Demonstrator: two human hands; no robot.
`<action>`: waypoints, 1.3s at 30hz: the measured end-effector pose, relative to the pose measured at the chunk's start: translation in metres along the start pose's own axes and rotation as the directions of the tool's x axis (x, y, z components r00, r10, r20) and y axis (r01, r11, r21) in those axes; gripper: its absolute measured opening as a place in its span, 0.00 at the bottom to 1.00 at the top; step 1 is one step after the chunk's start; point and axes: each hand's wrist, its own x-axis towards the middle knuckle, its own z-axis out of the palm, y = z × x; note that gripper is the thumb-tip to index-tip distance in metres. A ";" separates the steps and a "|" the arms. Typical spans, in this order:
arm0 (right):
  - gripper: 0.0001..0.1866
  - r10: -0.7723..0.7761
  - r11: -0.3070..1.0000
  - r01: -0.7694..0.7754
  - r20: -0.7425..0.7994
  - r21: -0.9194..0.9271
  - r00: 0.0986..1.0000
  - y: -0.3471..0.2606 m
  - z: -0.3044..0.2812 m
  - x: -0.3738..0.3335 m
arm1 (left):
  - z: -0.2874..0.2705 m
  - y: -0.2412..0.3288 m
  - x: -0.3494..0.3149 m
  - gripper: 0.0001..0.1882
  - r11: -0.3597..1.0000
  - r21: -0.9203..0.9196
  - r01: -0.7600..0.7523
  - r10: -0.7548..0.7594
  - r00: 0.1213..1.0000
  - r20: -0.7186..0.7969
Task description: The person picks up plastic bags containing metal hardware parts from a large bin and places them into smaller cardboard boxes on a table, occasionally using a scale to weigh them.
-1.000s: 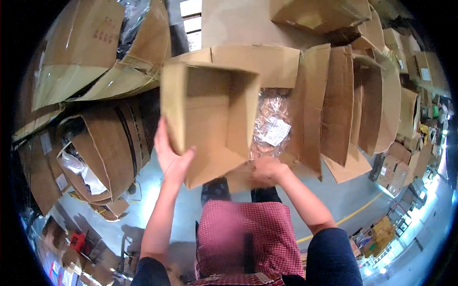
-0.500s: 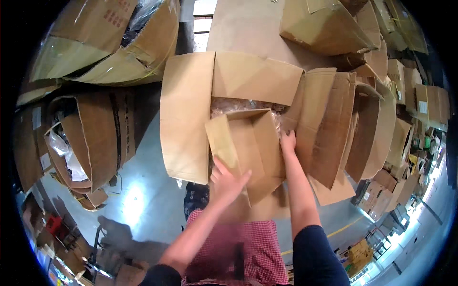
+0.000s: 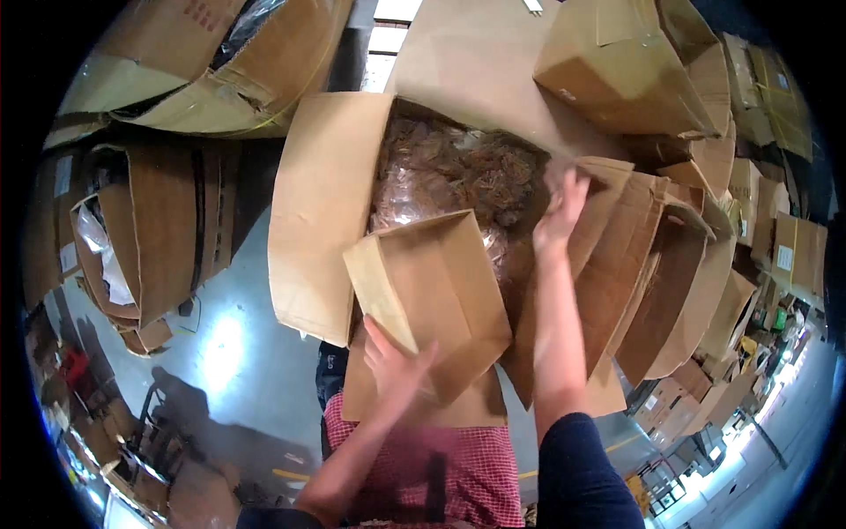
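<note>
A small open cardboard box sits tilted over the near part of a large open carton. My left hand is closed on the small box's near left wall, thumb over its rim. Inside the large carton lie brown bundles, several under shiny clear plastic; their kind I cannot make out. Over the carton's far right corner, my right hand has its fingers stretched out and apart beside a flap, slightly blurred. Nothing shows in it. The small box looks bare inside.
Folded-out cardboard flaps stand close on the right. Another large open carton is at the far right. Cartons with plastic liners stand on the left. A broad cardboard sheet lies beyond the carton, beside white slats.
My right hand has moved from beside the small box to the far right corner. The large carton's far flap has swung away, uncovering the bundles. My left hand keeps its hold.
</note>
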 end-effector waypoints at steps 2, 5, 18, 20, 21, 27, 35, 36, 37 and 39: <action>0.32 -0.108 0.935 0.136 0.102 -0.328 0.989 0.002 0.014 0.052 | 0.010 0.007 0.008 0.66 0.999 -0.006 -0.051 0.051 0.999 -0.020; 0.25 -0.084 0.695 0.191 0.186 -0.693 0.979 0.041 -0.001 0.126 | 0.021 0.024 0.015 0.66 1.000 -0.011 -0.007 0.008 0.999 0.032; 0.42 0.150 0.200 -0.043 -0.013 -0.979 0.989 0.133 -0.048 0.098 | -0.034 0.135 0.063 0.55 0.735 0.295 -0.610 0.630 0.776 0.036; 0.61 0.350 0.212 -0.110 -0.030 -0.971 0.936 0.147 -0.058 0.109 | -0.011 0.186 0.099 0.52 0.659 0.357 -0.662 0.697 0.716 0.041; 0.61 0.347 0.178 -0.061 0.004 -0.982 0.938 0.155 -0.048 0.103 | -0.007 0.200 0.117 0.49 0.635 0.518 -0.573 0.641 0.765 0.061; 0.55 0.476 0.469 -0.126 0.131 -0.874 0.870 0.139 -0.036 0.096 | 0.004 0.103 0.242 0.36 0.355 0.683 -0.639 0.515 0.743 0.428; 0.48 0.373 0.277 -0.009 0.099 -0.961 0.922 0.158 -0.070 0.110 | 0.048 0.160 0.279 0.39 -0.005 0.499 -0.867 0.372 0.462 0.805; 0.48 0.382 0.309 -0.026 0.099 -0.951 0.919 0.152 -0.083 0.113 | 0.053 0.187 0.272 0.43 0.316 0.469 -0.825 0.462 0.565 0.683; 0.48 0.382 0.316 -0.028 0.100 -0.948 0.919 0.148 -0.075 0.112 | 0.051 0.200 0.273 0.48 0.609 0.368 -0.703 0.482 0.696 0.533; 0.52 0.394 0.284 -0.241 -0.116 -0.928 0.912 0.141 -0.051 0.110 | 0.059 0.200 0.321 0.57 0.845 0.287 -0.452 0.456 0.888 0.058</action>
